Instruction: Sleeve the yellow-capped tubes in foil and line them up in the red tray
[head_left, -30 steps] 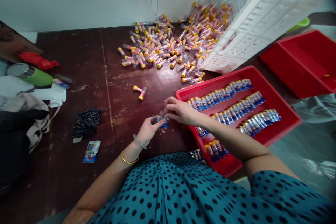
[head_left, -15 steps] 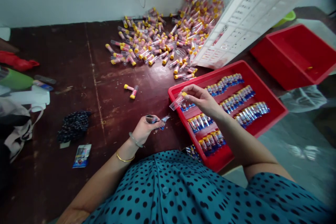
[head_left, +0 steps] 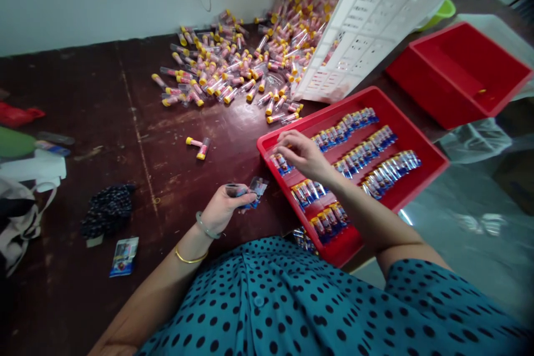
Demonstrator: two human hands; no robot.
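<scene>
My left hand (head_left: 233,200) is closed on several small clear-and-blue printed plastic sleeves (head_left: 257,188) above the dark table. My right hand (head_left: 298,151) is over the near-left corner of the red tray (head_left: 421,178), fingers curled together and tips pointing down. Whatever those fingers hold, if anything, is hidden. Just under them in the tray lie a few wrapped tubes (head_left: 281,164). More wrapped tubes with yellow caps and blue lower ends (head_left: 329,222) lie side by side in rows there. Two unwrapped tubes (head_left: 203,148) rest on the table beyond my left hand.
A large heap of yellow-capped clear tubes (head_left: 233,72) lies against the wall. A white plastic basket (head_left: 346,39) stands tilted beside it. To the right is an emptier red bin (head_left: 442,78). At left are a dark cloth (head_left: 107,210) and a blue packet (head_left: 124,256).
My right hand has moved slightly left and lower over the tray corner; the clear yellow-capped tube it held no longer shows plainly. The sleeves in my left hand are fanned out more. The view has shifted.
</scene>
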